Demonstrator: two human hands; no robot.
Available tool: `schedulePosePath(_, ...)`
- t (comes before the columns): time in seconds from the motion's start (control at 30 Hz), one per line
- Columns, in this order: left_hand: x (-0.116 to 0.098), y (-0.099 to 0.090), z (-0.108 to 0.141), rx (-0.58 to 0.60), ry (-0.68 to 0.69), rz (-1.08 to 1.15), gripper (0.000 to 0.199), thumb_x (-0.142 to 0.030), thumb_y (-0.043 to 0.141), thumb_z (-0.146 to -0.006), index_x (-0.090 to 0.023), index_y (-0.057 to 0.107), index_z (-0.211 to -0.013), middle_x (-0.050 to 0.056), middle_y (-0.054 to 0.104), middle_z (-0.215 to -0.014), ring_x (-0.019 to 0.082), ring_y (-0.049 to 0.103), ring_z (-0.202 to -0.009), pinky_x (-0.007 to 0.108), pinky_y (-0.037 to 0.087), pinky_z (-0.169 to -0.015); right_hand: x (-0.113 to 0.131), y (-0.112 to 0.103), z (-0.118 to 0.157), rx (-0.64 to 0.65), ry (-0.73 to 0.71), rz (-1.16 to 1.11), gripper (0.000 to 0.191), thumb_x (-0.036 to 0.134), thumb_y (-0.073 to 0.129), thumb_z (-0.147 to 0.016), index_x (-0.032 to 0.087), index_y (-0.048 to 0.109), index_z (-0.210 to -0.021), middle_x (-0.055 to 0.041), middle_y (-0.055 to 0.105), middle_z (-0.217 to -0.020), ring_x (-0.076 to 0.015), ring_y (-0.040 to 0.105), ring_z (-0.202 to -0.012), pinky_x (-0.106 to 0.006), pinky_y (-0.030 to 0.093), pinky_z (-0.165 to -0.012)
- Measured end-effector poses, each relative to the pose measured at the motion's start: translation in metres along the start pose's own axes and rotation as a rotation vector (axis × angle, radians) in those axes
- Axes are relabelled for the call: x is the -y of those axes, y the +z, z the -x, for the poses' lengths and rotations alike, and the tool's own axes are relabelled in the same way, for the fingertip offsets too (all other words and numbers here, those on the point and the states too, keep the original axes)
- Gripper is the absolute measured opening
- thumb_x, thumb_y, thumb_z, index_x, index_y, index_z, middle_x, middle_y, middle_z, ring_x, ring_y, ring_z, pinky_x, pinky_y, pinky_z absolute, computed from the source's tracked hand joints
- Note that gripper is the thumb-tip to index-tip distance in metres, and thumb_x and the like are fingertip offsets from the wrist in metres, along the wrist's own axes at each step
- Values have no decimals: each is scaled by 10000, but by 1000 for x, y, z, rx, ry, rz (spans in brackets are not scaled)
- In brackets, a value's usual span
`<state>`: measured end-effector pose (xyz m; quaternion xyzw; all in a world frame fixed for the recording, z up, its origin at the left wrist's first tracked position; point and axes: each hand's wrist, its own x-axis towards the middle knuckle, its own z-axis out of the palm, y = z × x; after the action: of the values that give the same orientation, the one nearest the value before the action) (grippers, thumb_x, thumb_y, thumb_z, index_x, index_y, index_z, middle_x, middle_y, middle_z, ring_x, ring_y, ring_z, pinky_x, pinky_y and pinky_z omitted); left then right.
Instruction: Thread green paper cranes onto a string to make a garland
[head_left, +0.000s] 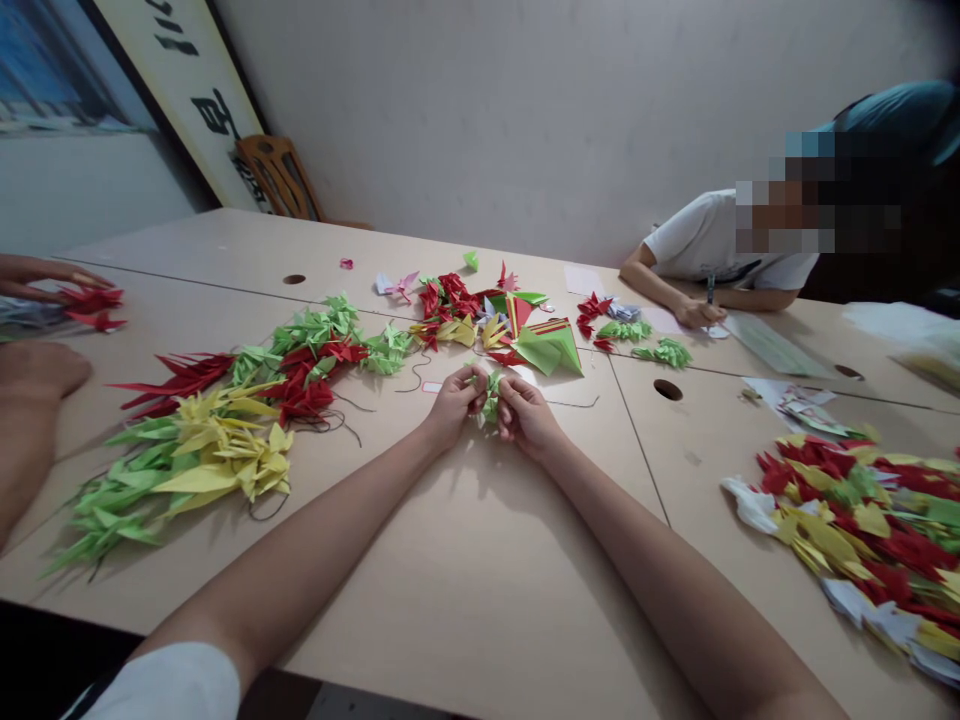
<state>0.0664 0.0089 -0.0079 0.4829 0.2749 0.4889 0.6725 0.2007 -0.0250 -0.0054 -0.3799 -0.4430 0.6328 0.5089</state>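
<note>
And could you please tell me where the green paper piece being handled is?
The green paper piece is near the head view's centre, between the left hand and the right hand, with folded green sheets beyond.

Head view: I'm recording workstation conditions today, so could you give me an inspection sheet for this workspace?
Surface: pale table with round holes.
Job's things: green folded paper, partly hidden.
Clutter: left pile, middle pile and right pile of coloured paper.
Hands: left hand and right hand both pinch the green folded paper.
Cables: nothing seen; dark thread lies beside the left pile.
Surroundings: co-worker holding a pen at right; another person's hand at left near red paper; wooden chair beyond the table.
</note>
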Motion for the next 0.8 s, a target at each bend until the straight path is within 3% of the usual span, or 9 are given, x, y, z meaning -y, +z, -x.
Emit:
schedulePosePath(0.17,-8,-2,0,80,-98,116,424,-437,823,-623,-164,507,-696,-65,396,-512,41,327,-451,180,236,-444,8,-5,3,112,28,13,431,567,689,-749,214,446,-793,120,415,-415,-76,437,-290,-153,248,-270)
schedulePosePath(0.33,-16,-11,0,263,-275,180,363,-338,823,-640,-138,524,-693,-51,429,-538,22,289,-420,172,197,-412,16,-16,5,292,145,15,390,524,678,-784,193,473,-812,124,409,-424,-72,430,-288,-165,300,-281)
schedulePosePath(0.43,-17,-13,-1,310,-299,203,339,-310,812,-662,-127,527,-690,-41,451,-542,17,296,-417,163,200,-411,18,-18,5,342,179,12,385,509,687,-785,186,483,-829,114,440,-439,-77,443,-295,-171,307,-282)
schedulePosePath(0.67,-9,2,2,52,-134,279,346,-302,834,-636,-141,533,-699,-77,352,-493,31,310,-440,144,232,-434,8,-8,2,181,23,-86,412,513,715,-762,204,445,-783,113,461,-456,-69,469,-314,-150,328,-300)
schedulePosePath(0.8,-3,5,3,-6,-65,274,379,-344,844,-620,-145,530,-690,-75,365,-484,36,321,-448,147,237,-436,3,-4,0,131,2,-94,418,527,716,-757,208,450,-808,103,507,-488,-69,480,-330,-159,368,-313)
